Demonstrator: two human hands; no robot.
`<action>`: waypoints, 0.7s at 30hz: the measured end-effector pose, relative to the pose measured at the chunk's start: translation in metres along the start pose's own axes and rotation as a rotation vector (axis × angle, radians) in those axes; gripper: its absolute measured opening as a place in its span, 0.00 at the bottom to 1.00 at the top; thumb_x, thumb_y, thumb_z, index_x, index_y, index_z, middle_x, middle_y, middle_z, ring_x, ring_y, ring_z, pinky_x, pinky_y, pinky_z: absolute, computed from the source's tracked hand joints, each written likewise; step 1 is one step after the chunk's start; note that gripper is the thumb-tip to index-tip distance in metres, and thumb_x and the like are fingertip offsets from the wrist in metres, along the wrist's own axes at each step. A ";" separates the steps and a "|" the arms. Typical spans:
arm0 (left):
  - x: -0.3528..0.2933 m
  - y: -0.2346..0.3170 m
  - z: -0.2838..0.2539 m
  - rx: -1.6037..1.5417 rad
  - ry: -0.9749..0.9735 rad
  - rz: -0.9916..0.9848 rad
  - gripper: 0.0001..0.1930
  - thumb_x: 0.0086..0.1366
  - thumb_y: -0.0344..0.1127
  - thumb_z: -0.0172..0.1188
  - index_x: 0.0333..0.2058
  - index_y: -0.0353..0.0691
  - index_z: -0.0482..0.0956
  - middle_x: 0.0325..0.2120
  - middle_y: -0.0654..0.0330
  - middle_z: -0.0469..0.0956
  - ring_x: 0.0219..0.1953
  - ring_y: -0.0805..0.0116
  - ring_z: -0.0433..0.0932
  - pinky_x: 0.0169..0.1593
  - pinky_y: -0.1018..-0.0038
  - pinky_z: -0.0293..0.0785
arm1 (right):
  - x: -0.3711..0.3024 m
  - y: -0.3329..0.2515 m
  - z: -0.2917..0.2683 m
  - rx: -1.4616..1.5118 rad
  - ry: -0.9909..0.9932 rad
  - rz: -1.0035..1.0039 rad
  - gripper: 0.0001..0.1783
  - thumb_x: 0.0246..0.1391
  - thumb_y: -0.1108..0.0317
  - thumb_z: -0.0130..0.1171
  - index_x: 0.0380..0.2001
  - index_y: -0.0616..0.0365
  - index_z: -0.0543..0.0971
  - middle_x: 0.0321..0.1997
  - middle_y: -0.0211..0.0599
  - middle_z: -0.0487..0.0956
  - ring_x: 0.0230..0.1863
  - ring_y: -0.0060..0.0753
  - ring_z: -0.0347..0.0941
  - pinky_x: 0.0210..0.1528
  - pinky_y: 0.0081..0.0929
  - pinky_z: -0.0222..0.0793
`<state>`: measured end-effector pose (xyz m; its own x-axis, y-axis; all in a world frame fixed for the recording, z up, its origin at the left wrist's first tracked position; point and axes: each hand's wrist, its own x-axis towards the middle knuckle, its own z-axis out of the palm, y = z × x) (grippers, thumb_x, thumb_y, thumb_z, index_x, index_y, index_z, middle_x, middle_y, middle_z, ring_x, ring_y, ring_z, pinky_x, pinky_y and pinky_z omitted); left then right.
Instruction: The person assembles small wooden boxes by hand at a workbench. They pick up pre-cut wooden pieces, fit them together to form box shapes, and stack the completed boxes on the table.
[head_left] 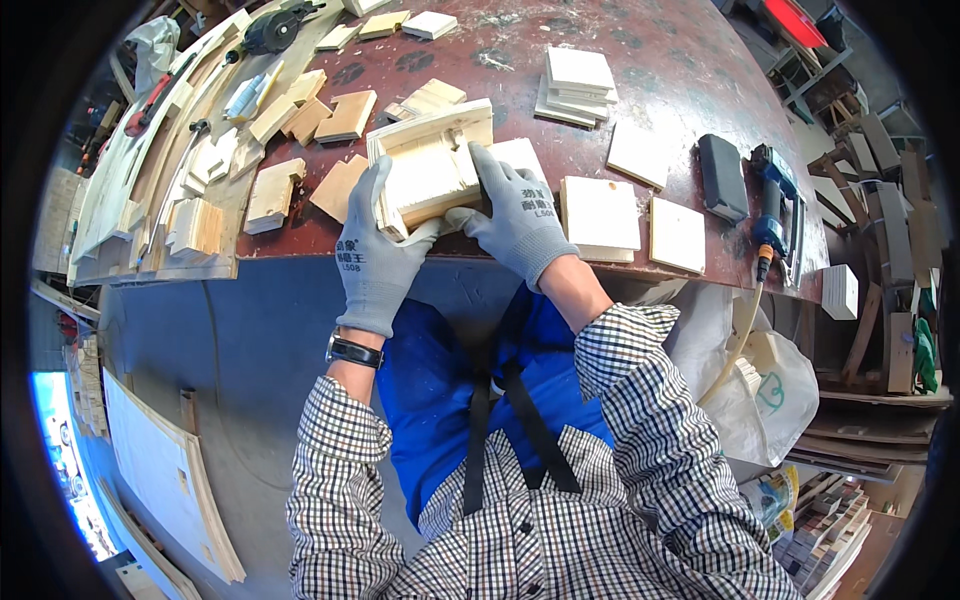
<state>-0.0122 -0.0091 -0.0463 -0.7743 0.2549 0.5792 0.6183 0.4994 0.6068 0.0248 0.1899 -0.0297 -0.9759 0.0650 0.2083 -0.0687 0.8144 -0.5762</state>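
Above the table's front edge I hold a small open wooden box [428, 180] of pale boards between both hands. My left hand [378, 245], in a grey glove, grips its left side, with the thumb at the near edge. My right hand [518, 215], gloved the same, is closed on its right side, with the fingers along the side board. The box is tilted so its hollow inner face shows; its underside is hidden. Just right of it lie square wooden panels [600, 215]. Several notched wood blocks [347, 116] lie to its left and beyond.
A blue nail gun [772, 200] with a yellowish air hose [735, 350] lies on the right of the dark red table [680, 75], beside a black case [722, 178]. A stack of square panels [578, 85] stands farther back. Long boards [150, 190] run along the left. A white sack [745, 400] hangs below right.
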 end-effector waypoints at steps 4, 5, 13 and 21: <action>0.002 0.002 0.001 0.027 0.003 0.014 0.48 0.53 0.37 0.82 0.70 0.47 0.65 0.66 0.53 0.74 0.66 0.50 0.76 0.66 0.60 0.77 | 0.002 0.008 0.007 -0.044 0.039 -0.064 0.51 0.55 0.51 0.74 0.75 0.59 0.61 0.61 0.50 0.79 0.61 0.58 0.75 0.65 0.54 0.66; 0.003 0.002 -0.001 0.035 0.004 0.010 0.48 0.53 0.37 0.82 0.70 0.47 0.65 0.66 0.52 0.73 0.66 0.50 0.76 0.66 0.60 0.77 | 0.002 0.007 0.007 -0.041 0.033 -0.066 0.52 0.55 0.51 0.74 0.75 0.59 0.60 0.62 0.51 0.78 0.61 0.59 0.75 0.66 0.54 0.66; 0.001 0.000 0.005 0.005 -0.006 -0.017 0.47 0.55 0.39 0.82 0.70 0.44 0.65 0.69 0.53 0.71 0.69 0.54 0.73 0.70 0.62 0.73 | -0.008 0.026 -0.099 -0.154 0.182 -0.342 0.56 0.55 0.49 0.75 0.78 0.60 0.57 0.72 0.57 0.70 0.73 0.60 0.66 0.74 0.52 0.64; -0.003 -0.001 0.001 0.008 -0.010 -0.040 0.45 0.58 0.39 0.81 0.70 0.44 0.65 0.70 0.55 0.70 0.69 0.55 0.73 0.71 0.62 0.72 | -0.033 0.072 -0.143 -0.658 -0.431 -0.261 0.64 0.46 0.35 0.75 0.76 0.60 0.59 0.71 0.59 0.71 0.72 0.61 0.66 0.77 0.52 0.56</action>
<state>-0.0111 -0.0094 -0.0491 -0.7995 0.2428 0.5494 0.5860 0.5163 0.6246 0.0814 0.3291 0.0349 -0.9484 -0.2904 -0.1275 -0.2993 0.9525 0.0564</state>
